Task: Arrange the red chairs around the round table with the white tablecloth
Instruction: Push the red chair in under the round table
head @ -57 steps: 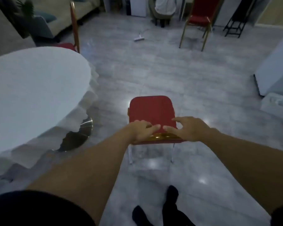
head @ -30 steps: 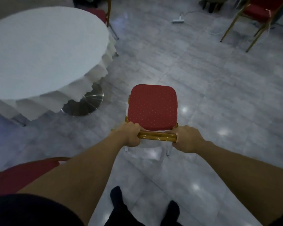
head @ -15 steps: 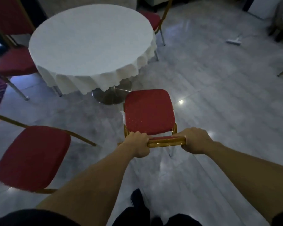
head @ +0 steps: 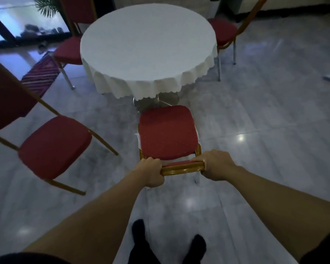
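Note:
A red chair (head: 167, 131) with a gold frame stands in front of me, its seat pointing at the round table (head: 148, 44) under a white tablecloth. My left hand (head: 152, 173) grips the left end of its gold top rail and my right hand (head: 214, 165) grips the right end. The seat's front edge is close to the table's metal base (head: 154, 102). Three more red chairs stand around the table: one at the near left (head: 51, 145), one at the far left (head: 69, 48), one at the far right (head: 224, 31).
A striped rug (head: 40, 76) lies on the grey tiled floor at the left. A glass door and a potted plant (head: 46, 5) are at the back left. My feet in dark socks (head: 139, 237) are below the chair.
I have turned left with the chair, both hands gripping its top rail, so it now faces the table squarely and stands nearer its base. More chairs have come into view.

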